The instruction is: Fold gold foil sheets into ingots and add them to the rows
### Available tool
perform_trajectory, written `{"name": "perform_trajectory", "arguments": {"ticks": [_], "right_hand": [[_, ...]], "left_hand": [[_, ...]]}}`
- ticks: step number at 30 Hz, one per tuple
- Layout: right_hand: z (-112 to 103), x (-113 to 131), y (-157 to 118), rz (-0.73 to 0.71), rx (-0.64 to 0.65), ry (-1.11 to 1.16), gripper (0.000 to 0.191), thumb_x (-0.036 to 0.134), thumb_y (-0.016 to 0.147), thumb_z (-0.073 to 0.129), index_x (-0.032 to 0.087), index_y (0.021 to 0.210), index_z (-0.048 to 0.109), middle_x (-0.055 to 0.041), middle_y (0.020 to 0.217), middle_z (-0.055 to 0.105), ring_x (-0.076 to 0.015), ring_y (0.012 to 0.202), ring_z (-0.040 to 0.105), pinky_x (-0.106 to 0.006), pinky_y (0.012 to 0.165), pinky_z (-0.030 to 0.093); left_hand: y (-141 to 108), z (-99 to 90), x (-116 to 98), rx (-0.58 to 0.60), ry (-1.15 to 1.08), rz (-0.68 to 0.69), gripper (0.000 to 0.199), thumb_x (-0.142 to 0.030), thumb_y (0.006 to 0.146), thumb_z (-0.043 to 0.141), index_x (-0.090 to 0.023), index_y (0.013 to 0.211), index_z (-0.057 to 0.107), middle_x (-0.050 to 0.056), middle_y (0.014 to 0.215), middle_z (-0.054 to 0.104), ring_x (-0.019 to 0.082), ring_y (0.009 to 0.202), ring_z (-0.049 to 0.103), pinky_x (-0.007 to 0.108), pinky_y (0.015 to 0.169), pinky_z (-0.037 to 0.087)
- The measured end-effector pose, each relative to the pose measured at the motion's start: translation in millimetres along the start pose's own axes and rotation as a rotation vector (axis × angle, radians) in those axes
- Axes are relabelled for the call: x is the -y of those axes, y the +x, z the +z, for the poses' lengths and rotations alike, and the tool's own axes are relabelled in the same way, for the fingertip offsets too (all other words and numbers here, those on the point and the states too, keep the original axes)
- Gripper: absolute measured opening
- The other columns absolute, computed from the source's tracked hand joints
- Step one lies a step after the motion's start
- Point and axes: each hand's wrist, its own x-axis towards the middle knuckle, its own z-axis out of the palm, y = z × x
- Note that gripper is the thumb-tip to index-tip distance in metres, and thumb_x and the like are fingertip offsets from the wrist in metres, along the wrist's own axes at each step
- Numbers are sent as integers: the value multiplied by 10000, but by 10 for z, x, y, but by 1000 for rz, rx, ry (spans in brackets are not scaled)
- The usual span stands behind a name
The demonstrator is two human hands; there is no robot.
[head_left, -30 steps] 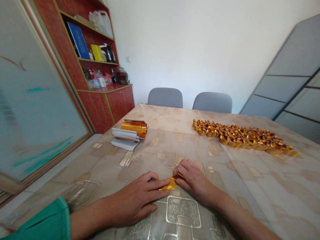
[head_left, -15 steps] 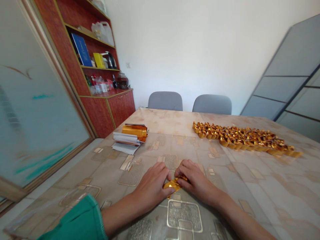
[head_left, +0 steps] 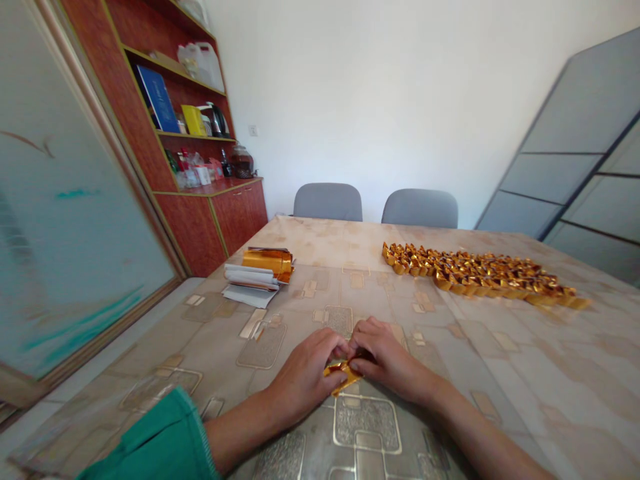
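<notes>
Fingers of the left hand (head_left: 311,368) and right hand (head_left: 384,353) are moving closer together, pinching gold paper (head_left: 352,377) almost closed, so both are probably bending it.

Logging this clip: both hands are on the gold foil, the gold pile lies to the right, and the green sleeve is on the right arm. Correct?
No: the head view shows the green sleeve on the left arm; the right forearm is bare. The left hand and right hand are on the gold foil, and the gold pile lies to the right.
</notes>
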Motion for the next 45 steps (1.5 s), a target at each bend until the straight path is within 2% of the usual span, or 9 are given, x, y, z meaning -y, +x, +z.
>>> {"name": "perform_trajectory", "arguments": {"ticks": [3,9,14,20,25,28,32,38,45], "right_hand": [[-3,3,-13,-21,-25,33,145,96,866,673,197,797,594,16,832,594,-179,872,538,-321,815,362],[-36,58,-24,-84,-175,89,126,116,896,619,210,815,597,8,803,615,-174,815,540,-338,810,361],[-154,-23,-27,54,-249,330,147,278,885,692,229,746,692,-2,732,656,-182,760,565,-343,766,383],[-294,-170,-46,236,-310,654,272,490,821,726,231,740,744,-23,723,665,-191,715,580,-337,717,427],[-253,-33,-34,301,-358,864,447,624,907,537,218,948,720,-50,826,667,-204,770,590,-337,711,461],[-138,74,7,296,-264,936,399,598,807,694,210,898,715,-51,833,670,-200,768,583,-330,708,466],[-53,118,55,311,-309,987,309,483,726,808,202,796,703,-22,761,673,-169,698,574,-307,674,461],[-108,78,27,227,-282,887,260,425,741,806,184,733,707,-5,686,660,-145,642,557,-289,645,429],[-124,73,13,312,-326,917,389,548,829,696,197,671,641,15,630,574,-133,603,479,-279,614,385]], "left_hand": [[0,-5,-8,-36,41,33,155,-173,803,700,-195,927,608,17,946,607,186,899,557,274,773,409],[11,-71,-5,-66,122,130,189,-217,930,567,-168,763,640,18,743,601,180,767,542,274,695,365],[27,-101,-10,-186,5,145,209,-209,905,581,-162,722,669,19,687,605,174,735,536,271,675,347],[69,-115,-42,-257,-218,-7,207,-260,833,621,-161,659,673,11,631,593,159,649,526,265,622,344],[105,-90,-53,-268,-632,-232,250,-385,780,661,-158,675,664,9,620,611,143,586,515,254,572,369],[119,-50,-92,-294,-738,-252,274,-414,762,693,-150,690,675,12,643,626,139,611,529,250,594,389],[134,5,-135,-265,-825,-305,291,-423,726,740,-143,684,671,3,635,608,123,605,511,239,589,387],[151,42,-111,-145,-974,-333,298,-411,676,811,-147,746,693,7,677,635,132,628,555,251,619,431],[151,1,-100,-149,-931,-308,300,-429,700,810,-139,702,732,15,642,654,123,606,544,231,593,394]]}}
